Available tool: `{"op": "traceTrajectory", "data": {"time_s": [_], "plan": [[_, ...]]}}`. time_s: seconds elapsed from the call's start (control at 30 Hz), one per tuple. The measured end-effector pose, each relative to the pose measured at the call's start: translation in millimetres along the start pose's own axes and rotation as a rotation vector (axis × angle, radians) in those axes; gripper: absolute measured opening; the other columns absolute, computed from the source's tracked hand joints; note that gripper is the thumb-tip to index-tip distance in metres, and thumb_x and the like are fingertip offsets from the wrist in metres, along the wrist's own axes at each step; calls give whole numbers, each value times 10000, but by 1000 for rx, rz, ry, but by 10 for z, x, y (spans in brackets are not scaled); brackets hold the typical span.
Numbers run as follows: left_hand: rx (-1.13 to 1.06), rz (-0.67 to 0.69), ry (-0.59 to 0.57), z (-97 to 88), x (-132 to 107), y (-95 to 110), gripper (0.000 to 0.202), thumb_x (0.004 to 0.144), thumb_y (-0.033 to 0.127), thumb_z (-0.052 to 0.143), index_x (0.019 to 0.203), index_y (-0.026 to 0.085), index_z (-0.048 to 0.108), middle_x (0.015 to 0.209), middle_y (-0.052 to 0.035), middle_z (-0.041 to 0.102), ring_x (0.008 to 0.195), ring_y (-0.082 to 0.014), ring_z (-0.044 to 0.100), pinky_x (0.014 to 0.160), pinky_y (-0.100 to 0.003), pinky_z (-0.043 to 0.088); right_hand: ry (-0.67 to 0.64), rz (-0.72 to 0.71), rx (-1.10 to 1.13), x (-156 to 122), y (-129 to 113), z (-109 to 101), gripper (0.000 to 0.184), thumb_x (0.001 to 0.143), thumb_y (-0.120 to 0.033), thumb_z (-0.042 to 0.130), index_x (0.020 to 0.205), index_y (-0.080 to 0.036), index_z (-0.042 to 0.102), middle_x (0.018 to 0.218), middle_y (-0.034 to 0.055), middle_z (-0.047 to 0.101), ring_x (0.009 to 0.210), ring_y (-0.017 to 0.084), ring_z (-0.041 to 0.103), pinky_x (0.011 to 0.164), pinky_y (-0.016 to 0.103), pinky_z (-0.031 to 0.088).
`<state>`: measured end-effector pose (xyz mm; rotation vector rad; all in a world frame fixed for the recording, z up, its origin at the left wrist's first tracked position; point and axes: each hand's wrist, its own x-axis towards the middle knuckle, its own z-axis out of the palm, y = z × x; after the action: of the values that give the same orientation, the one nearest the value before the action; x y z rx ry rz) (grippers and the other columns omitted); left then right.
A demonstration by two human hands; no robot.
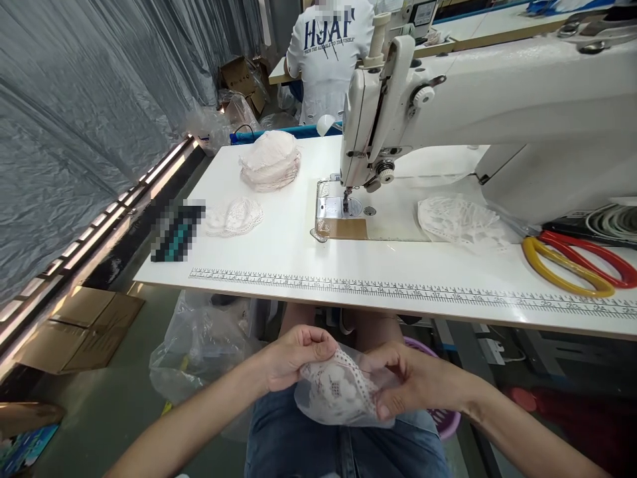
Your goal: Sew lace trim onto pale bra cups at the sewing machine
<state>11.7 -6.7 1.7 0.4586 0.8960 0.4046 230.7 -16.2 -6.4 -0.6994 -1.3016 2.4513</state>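
Above my lap I hold a white lace piece (334, 392) with sheer fabric around its edge; it looks like a cup-shaped garment part. My left hand (301, 355) pinches its upper left edge between thumb and fingers. At its right side, my right hand (411, 382) grips the edge, thumb in front and the other fingers partly behind the cloth. Higher up, on the white table (279, 255), stands a sewing machine (368, 126) with its needle area over a metal plate. Another lace piece (236, 217) lies to the left of the machine.
A stack of pale pink cups (271, 161) sits at the table's back left. White lace (455, 219) lies right of the needle. Scissors with yellow and red handles (567, 265) rest at the right. A person in a white shirt (331, 60) sits beyond. Cardboard boxes (79, 328) stand on the floor.
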Motion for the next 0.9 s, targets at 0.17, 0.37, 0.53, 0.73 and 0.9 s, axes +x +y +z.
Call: {"op": "traceTrajectory", "data": {"time_s": [0.17,0.37,0.53,0.73,0.9], "plan": [[-46,54,-5,-10,-2,40,377,574,396,842,725,86,691,633,-31,649,538,-90,575,532,-188,446,83,-27,64,31,4,37,183,686,-243,789,763,-83,744,677,21,630,658,125,549,658,255,436],[-157,103,-191,-168,7,-215,555,598,537,785,877,64,709,757,-105,698,704,-175,651,679,-252,502,179,-45,139,-29,-1,26,175,682,-274,797,742,-118,745,656,-2,658,596,79,541,598,192,420],[-252,162,-95,-241,49,-272,258,636,268,820,769,84,697,704,-58,695,639,-126,636,670,-217,476,194,-25,169,-51,44,12,218,693,-315,789,710,-105,732,579,1,648,514,83,550,540,201,446],[-468,84,-246,-249,107,-429,604,762,624,589,1049,99,670,949,-124,707,932,-243,650,873,-343,459,221,-77,210,-20,130,42,319,745,-427,733,711,-111,702,609,18,652,551,113,589,567,233,464],[-367,169,-296,-246,105,-571,518,731,470,709,1074,85,660,925,-124,711,912,-247,663,820,-305,482,260,-90,230,-49,147,59,298,812,-422,676,729,-136,690,670,9,632,661,117,570,667,244,446]]}}
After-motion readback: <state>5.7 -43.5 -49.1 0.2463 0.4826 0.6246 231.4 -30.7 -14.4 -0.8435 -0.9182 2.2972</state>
